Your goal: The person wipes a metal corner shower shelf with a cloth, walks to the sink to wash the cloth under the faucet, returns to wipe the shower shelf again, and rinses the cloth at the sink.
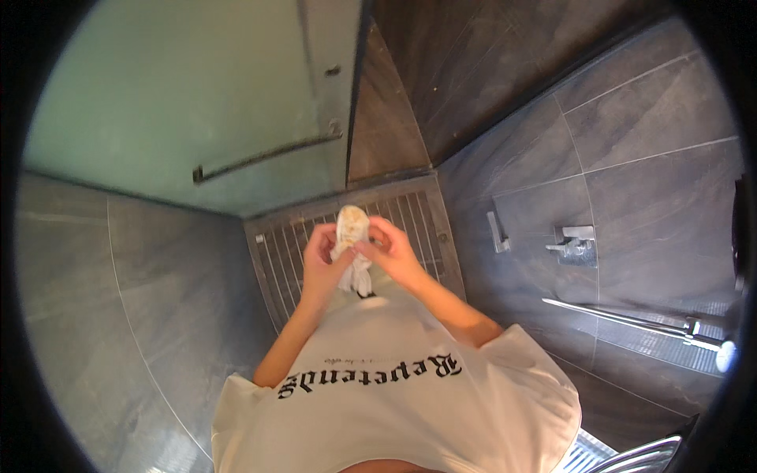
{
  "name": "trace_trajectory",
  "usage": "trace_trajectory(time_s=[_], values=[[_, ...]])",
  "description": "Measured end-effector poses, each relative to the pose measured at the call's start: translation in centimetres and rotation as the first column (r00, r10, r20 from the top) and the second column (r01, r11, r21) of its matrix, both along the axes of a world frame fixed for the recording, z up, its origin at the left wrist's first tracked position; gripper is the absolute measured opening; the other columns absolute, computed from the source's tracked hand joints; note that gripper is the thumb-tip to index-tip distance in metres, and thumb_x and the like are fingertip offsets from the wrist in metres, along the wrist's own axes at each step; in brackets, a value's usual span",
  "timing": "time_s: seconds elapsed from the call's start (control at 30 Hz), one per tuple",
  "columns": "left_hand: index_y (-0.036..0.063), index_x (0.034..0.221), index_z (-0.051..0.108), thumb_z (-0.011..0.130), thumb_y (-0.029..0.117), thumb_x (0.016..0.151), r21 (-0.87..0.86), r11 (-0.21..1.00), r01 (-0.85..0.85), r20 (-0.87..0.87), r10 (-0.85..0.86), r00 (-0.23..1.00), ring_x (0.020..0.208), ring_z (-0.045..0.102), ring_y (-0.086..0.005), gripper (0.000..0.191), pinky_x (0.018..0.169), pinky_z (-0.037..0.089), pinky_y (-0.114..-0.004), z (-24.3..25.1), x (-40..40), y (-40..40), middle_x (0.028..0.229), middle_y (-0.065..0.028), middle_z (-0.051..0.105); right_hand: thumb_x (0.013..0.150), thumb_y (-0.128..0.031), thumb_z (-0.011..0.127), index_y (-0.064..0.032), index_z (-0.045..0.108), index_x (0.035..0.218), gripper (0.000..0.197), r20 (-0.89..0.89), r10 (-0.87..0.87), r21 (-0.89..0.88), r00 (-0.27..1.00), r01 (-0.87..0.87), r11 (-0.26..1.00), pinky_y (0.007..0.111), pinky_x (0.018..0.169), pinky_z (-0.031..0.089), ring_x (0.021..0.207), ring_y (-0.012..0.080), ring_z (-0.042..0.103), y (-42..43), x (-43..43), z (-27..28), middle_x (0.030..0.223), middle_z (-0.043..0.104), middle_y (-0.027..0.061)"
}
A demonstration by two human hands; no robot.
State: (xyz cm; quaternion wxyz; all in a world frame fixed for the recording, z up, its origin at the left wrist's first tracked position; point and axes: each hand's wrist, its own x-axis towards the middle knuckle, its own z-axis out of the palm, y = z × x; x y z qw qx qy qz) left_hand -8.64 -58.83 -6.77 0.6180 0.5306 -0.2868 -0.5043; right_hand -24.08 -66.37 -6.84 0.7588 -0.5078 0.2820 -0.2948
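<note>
Between my two hands is a stained white item, held up in front of my shirt. Its upper end is rounded and blotched yellow-brown, while its lower part hangs in soft folds like cloth; exactly what it is, I cannot tell. My left hand grips its left side, with the thumb pressed on the front. On the other side my right hand holds it, that thumb meeting the left one near the middle. Some fingers of both hands are hidden behind the item. A small dark piece shows just below the folds.
Below my hands lies a slatted shower floor. A frosted glass door with a bar handle stands ahead on the left. On the right tiled wall are a shower valve, a small metal fitting and a chrome rail.
</note>
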Motion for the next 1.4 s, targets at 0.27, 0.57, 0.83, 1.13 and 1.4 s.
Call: trace_trajectory(time_s=[0.27, 0.57, 0.83, 1.13, 1.4], values=[[0.0029, 0.123, 0.057, 0.075, 0.003, 0.092, -0.030, 0.978, 0.206, 0.003, -0.206, 0.978, 0.108, 0.064, -0.0134, 0.036, 0.094, 0.052, -0.030, 1.7, -8.1, -15.6, 0.115, -0.0059, 0.067, 0.096, -0.001, 0.070, 0.0021, 0.061, 0.126, 0.032, 0.009, -0.214, -0.143, 0.977, 0.213, 0.967, 0.030, 0.094, 0.054, 0.114, 0.0153, 0.062, -13.6, -9.2, 0.9, 0.119, 0.058, 0.0049], [0.0038, 0.126, 0.058, 0.071, 0.006, 0.095, -0.021, 0.984, 0.178, -0.035, -0.179, 0.983, 0.112, 0.060, -0.0121, 0.034, 0.098, 0.048, -0.030, 4.9, -15.1, -35.3, 0.119, -0.0042, 0.065, 0.094, -0.001, 0.072, 0.0034, 0.057, 0.132, 0.041, 0.034, -0.263, -0.158, 0.964, 0.265, 0.951, 0.029, 0.090, 0.056, 0.111, 0.0150, 0.064, -33.6, -15.1, 5.1, 0.120, 0.063, 0.0080], [0.0048, 0.124, 0.056, 0.067, 0.001, 0.089, -0.102, 0.974, 0.204, -0.109, -0.215, 0.971, 0.113, 0.059, -0.0118, 0.037, 0.097, 0.048, -0.030, 5.1, -16.8, -48.2, 0.117, -0.0037, 0.063, 0.095, -0.003, 0.072, 0.0019, 0.056, 0.129, 0.038, 0.054, -0.310, -0.121, 0.949, 0.315, 0.941, 0.030, 0.093, 0.055, 0.111, 0.0145, 0.064, -44.8, -16.1, 4.7, 0.122, 0.066, 0.0093], [0.0060, 0.130, 0.054, 0.069, 0.005, 0.086, -0.181, 0.764, 0.619, -0.125, -0.642, 0.756, 0.112, 0.057, -0.0096, 0.047, 0.096, 0.047, -0.028, 0.6, -11.8, -68.1, 0.117, -0.0003, 0.061, 0.095, 0.000, 0.069, 0.0001, 0.055, 0.127, 0.035, -0.032, -0.503, -0.136, 0.864, 0.495, 0.858, 0.031, 0.098, 0.049, 0.114, 0.0144, 0.060, -58.9, -14.2, 2.1, 0.121, 0.063, 0.0076], [0.0087, 0.134, 0.051, 0.076, 0.010, 0.089, -0.156, 0.770, 0.618, -0.227, -0.637, 0.737, 0.116, 0.057, -0.0110, 0.052, 0.099, 0.048, -0.031, -1.7, 0.8, -86.2, 0.121, 0.0000, 0.061, 0.096, -0.001, 0.069, -0.0016, 0.056, 0.122, 0.029, -0.038, -0.541, -0.023, 0.840, 0.540, 0.841, 0.031, 0.097, 0.050, 0.110, 0.0146, 0.062, -77.2, -1.2, 0.2, 0.118, 0.065, 0.0063]])
